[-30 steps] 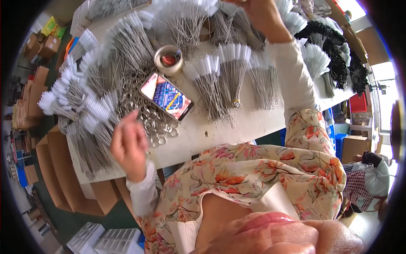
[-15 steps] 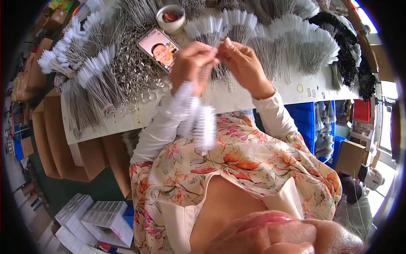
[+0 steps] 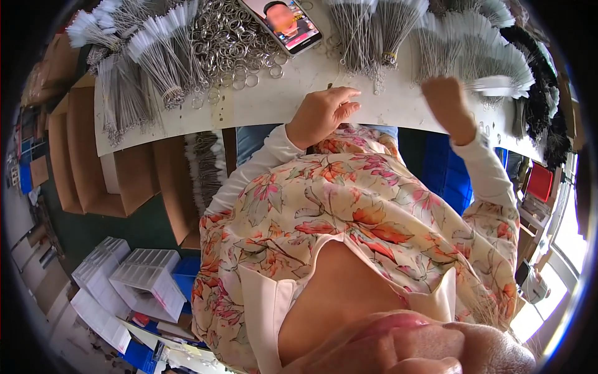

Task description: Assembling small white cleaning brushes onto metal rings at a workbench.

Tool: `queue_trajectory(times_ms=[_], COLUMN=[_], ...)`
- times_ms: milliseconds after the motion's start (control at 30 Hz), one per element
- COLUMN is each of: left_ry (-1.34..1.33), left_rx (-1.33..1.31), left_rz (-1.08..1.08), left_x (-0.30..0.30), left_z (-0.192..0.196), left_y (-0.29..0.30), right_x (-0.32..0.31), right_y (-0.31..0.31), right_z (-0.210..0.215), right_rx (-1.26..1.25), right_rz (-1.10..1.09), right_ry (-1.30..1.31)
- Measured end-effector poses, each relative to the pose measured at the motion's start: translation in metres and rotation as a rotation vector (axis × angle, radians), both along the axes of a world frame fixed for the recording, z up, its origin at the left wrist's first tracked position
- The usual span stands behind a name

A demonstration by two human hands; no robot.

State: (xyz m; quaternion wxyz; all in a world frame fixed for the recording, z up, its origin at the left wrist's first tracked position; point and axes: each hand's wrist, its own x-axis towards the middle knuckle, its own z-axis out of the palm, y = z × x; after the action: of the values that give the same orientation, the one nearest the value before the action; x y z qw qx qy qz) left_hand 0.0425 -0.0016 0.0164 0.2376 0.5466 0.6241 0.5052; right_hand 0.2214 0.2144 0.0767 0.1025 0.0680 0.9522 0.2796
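1. Nearest: my left hand (image 3: 321, 115) sits at the near edge of the desk (image 3: 274, 103), grip open, fingers loosely spread and pointing right, holding nothing. Half a second ago it was raised with the right hand, both working one bundle; now it's down and empty.
2. My right hand (image 3: 445, 103) is further right and a bit deeper in, grip closed on a white-tipped wire brush bundle (image 3: 498, 84) whose white end points right. It's blurred, so I can't tell exactly how the fingers wrap it.
3. Read: the bundle has passed to the right hand alone and is moving toward the fanned rows of white-tipped brushes (image 3: 461, 43) on the right. Looks like one unit finished and going onto the pile; that's a judgement.
4. Mid desk, just beyond the left hand: heap of loose metal rings (image 3: 230, 37), a few strays near the desk edge.
5. Far: phone (image 3: 283, 22) lying face-up beside the rings, screen lit; more tied brush bundles (image 3: 367, 31) right of it.
6. Far right edge: black-tipped brushes (image 3: 542, 93). Left below the desk: cardboard boxes (image 3: 118, 168), one with brushes inside.
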Motion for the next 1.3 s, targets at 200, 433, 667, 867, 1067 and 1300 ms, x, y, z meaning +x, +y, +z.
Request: queue_trajectory(times_ms=[200, 433, 667, 867, 1067, 1300], left_ry=[-0.073, 0.286, 0.379, 0.555, 0.320, -0.427], left_rx=[0.107, 0.342, -0.080, -0.135, -0.117, -0.040], left_rz=[-0.007, 0.063, 0.388, 0.376, 0.446, 0.436], left_x=[0.003, -0.020, -0.072, -0.090, -0.093, -0.071], left_z=[0.012, 0.027, 0.020, -0.001, 0.015, 0.066], left_y=[-0.012, -0.032, -0.042, -0.042, -0.043, -0.037], right_x=[-0.044, -0.069, -0.042, -0.028, -0.025, -0.080], right_y=[-0.066, -0.087, -0.044, -0.049, -0.037, -0.077], right_z=[-0.001, 0.025, 0.032, -0.011, -0.026, 0.034], right_rx=[-1.512, -2.185, -1.337, -0.828, -0.780, -1.616], right_rz=[-0.183, -0.654, -0.340, -0.192, -0.189, -0.259], right_ry=[0.079, -0.098, 0.108, 0.240, 0.321, 0.662])
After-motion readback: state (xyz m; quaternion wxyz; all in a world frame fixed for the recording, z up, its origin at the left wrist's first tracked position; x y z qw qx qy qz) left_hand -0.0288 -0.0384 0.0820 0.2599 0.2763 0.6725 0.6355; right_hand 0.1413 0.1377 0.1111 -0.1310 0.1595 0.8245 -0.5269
